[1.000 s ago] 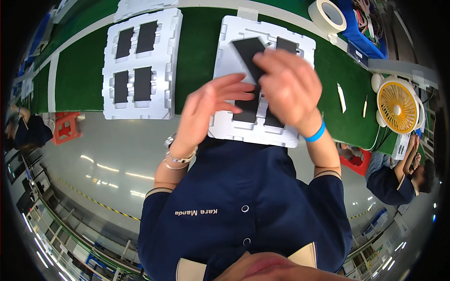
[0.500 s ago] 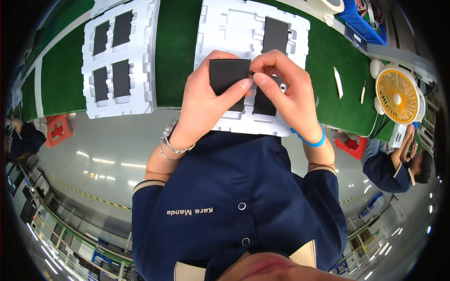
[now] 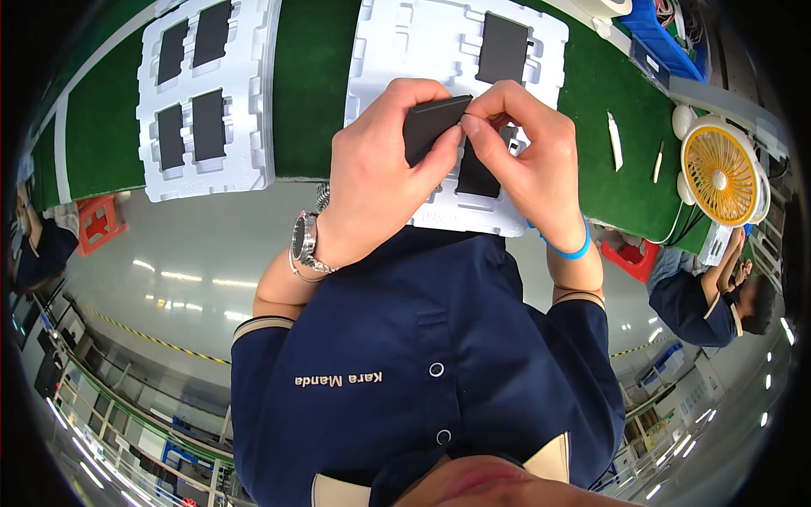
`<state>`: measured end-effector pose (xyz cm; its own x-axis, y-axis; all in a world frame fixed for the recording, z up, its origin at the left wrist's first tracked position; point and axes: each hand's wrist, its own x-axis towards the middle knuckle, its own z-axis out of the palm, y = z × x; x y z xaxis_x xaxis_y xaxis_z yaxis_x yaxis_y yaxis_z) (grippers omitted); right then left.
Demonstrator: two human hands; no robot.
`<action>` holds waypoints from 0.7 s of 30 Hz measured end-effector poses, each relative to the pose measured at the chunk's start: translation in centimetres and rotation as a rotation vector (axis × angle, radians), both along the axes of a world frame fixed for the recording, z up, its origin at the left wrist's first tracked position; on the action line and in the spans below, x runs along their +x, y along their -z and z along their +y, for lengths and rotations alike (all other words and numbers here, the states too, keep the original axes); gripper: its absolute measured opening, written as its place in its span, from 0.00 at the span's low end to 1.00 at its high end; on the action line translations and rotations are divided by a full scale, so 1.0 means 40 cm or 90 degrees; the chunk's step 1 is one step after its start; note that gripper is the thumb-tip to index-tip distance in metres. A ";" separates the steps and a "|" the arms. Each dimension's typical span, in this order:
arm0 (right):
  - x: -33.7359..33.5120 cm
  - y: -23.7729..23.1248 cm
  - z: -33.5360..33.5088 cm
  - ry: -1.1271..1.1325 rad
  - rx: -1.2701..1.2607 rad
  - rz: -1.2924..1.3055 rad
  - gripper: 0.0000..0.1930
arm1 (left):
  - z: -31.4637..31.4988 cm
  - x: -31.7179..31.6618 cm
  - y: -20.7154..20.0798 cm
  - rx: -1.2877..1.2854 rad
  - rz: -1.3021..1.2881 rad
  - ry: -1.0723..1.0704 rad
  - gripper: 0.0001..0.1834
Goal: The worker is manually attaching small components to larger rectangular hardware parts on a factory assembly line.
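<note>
My left hand (image 3: 376, 160) is closed round a flat black rectangular pack (image 3: 429, 127), tilted and raised above a white moulded tray (image 3: 397, 63). At the pack's right corner, the thumb and forefinger of my right hand (image 3: 532, 152) are pinched together. What lies between those fingertips is too small to make out. Below my hands another black pack (image 3: 478, 176) rests in the tray, partly covered by my fingers. One more black pack (image 3: 503, 49) lies in the tray's far right pocket, with a small dark tab at its right side.
A second white tray (image 3: 241, 127) at left holds several black packs (image 3: 209, 124). On the green mat (image 3: 308, 93), right of my hands, lie a white tube-like item (image 3: 614, 142) and a thin tool (image 3: 657, 162). Beyond stand a yellow fan (image 3: 720, 173) and a blue bin (image 3: 667, 42). A co-worker (image 3: 705, 296) sits at right.
My left hand has tipped the pack, so its face is now turned and its edge shows more. My right hand keeps pinching at its corner. The whole view has shifted slightly.
</note>
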<state>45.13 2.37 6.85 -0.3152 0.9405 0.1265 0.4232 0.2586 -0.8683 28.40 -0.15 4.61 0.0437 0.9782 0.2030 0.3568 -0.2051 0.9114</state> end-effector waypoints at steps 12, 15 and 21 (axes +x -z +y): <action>-0.009 0.027 0.001 0.021 0.016 0.080 0.03 | 0.008 0.008 -0.010 0.024 0.015 -0.032 0.16; -0.004 0.039 0.000 0.021 -0.032 0.182 0.04 | 0.009 0.003 -0.006 -0.001 -0.011 -0.023 0.17; 0.008 0.007 0.000 0.027 -0.289 0.301 0.05 | 0.002 0.002 -0.022 -0.153 -0.118 0.020 0.17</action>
<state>45.43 2.36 6.57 -0.2850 0.9433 -0.1700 -0.0289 -0.1857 -0.9822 28.50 -0.07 5.49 0.0579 0.9980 -0.0261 0.1774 0.0155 0.9840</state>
